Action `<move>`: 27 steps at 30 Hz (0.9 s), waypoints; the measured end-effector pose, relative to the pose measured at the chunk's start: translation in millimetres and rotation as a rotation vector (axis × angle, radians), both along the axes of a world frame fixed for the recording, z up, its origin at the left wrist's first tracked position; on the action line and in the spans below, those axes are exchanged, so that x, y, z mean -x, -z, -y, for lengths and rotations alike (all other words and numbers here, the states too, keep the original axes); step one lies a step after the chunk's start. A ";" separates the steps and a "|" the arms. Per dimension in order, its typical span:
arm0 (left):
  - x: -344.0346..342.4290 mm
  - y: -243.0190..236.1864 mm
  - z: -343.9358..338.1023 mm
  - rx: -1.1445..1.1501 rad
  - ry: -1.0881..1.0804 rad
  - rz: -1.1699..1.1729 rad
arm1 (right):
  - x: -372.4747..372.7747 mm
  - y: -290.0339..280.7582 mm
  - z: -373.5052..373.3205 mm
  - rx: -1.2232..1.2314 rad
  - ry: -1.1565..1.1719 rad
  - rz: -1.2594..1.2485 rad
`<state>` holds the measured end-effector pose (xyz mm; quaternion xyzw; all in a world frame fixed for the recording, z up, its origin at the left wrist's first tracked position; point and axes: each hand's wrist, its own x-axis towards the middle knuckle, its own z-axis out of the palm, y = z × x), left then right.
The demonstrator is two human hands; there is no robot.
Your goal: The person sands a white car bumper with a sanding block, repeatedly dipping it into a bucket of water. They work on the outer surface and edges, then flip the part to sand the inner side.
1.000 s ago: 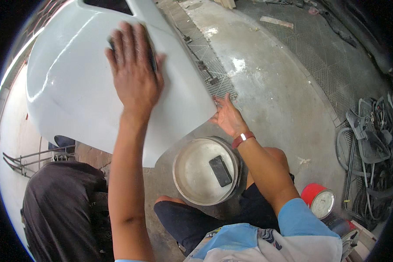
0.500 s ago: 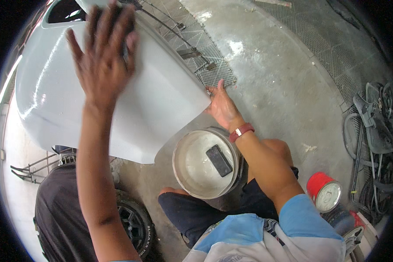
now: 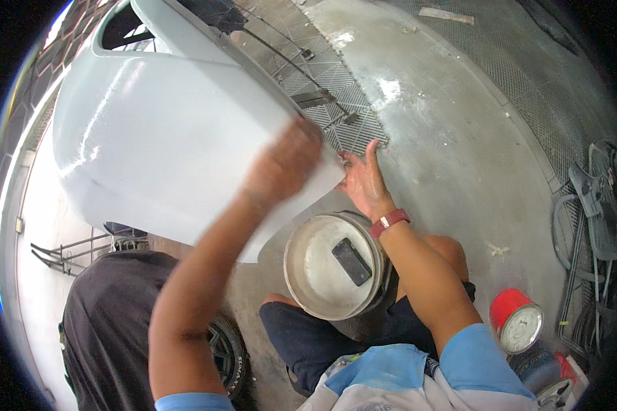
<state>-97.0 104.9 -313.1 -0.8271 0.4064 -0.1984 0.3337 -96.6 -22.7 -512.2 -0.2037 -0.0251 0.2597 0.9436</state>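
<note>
White panel (image 3: 164, 130) — left hand (image 3: 286, 161) near edge, right hand (image 3: 367, 183) at corner — floor (image 3: 452, 157) beyond.

The left arm (image 3: 202, 277) slants toward one o'clock, left hand (image 3: 288, 161) blurred; the right hand (image 3: 366, 186) points toward eleven, thumb (image 3: 373, 152) toward twelve.

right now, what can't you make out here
In the head view:
Left hand: motion-blurred, so any hold is unclear.
Right hand: some fingers partly behind the white panel.
Wheel: left side behind the left arm.
White panel: far end cut off by picture's top edge.
</note>
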 end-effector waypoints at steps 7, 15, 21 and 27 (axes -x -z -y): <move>-10.7 -59.9 8.2 -0.023 -0.104 0.120 | -6.7 3.8 1.6 0.077 0.020 0.031; -41.1 -130.3 2.3 0.130 -0.018 0.410 | -4.2 2.4 2.5 0.156 0.053 0.088; -6.4 55.5 -58.1 0.177 -0.047 -0.078 | 0.7 1.2 -1.2 0.137 0.024 0.014; 82.5 159.7 -83.4 -0.058 -0.088 -0.120 | 0.5 3.9 -7.5 0.115 0.036 0.037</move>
